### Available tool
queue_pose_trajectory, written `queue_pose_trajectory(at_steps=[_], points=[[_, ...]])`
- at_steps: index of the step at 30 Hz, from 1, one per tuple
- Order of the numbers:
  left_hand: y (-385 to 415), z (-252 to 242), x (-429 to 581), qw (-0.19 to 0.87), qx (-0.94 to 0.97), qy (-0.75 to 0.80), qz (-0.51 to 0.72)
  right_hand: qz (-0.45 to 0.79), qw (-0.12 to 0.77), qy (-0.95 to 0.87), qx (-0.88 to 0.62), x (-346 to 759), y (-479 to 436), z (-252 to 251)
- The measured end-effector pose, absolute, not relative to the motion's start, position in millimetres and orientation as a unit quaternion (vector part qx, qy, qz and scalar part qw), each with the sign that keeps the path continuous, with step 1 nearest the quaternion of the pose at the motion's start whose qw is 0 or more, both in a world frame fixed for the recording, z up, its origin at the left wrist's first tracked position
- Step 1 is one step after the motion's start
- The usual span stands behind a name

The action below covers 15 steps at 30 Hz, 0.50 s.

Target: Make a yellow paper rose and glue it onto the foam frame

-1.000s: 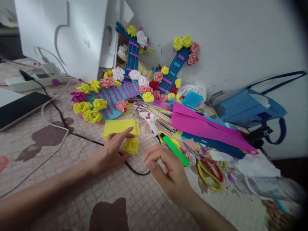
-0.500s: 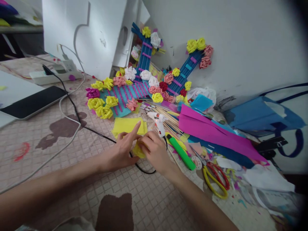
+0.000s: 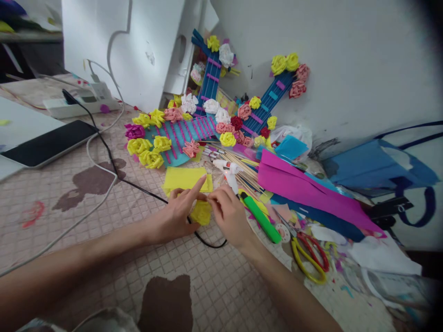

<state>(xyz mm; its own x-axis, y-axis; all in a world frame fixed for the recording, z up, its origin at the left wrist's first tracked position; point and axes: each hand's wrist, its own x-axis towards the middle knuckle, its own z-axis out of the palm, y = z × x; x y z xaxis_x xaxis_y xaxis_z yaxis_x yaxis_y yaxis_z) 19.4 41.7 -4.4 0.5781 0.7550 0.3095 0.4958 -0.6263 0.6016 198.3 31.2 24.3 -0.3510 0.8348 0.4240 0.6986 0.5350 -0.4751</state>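
1. Yellow crinkled-paper piece (image 3: 201, 213): btwn both hands, over pale grid-patterned tabletop (image 3: 221, 286).
2. L hand (image 3: 178, 214): grasping it w/ thumb + curled fingers, index finger raised.
3. R hand (image 3: 230, 219): fingertips bunched at its upper R edge; can't tell if they pinch it.
4. White plastic glue gun (image 3: 227, 172): just beyond R hand, near folded yellow paper sheet (image 3: 185, 178).
5. Dark-blue paper strip (image 3: 314, 214): small white label (image 3: 303, 209), print too small to read.

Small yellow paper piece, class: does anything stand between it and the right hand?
Nothing visible does. The right hand has its fingers at the upper right of the small yellow paper piece; contact is hard to tell. The left hand lies on its other side, and the black cable loops lower in view.
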Motion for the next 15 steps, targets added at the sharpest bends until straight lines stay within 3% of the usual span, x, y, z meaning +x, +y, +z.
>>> queue_pose_trajectory(at_steps=[4, 15], points=[[47, -7, 19, 0.234, 0.849, 0.366, 0.302, 0.105, 0.377, -0.772, -0.501, 223, 21, 26], [65, -18, 21, 0.216, 0.854, 0.381, 0.280, 0.091, 0.394, -0.705, -0.583, 266, -24, 12]])
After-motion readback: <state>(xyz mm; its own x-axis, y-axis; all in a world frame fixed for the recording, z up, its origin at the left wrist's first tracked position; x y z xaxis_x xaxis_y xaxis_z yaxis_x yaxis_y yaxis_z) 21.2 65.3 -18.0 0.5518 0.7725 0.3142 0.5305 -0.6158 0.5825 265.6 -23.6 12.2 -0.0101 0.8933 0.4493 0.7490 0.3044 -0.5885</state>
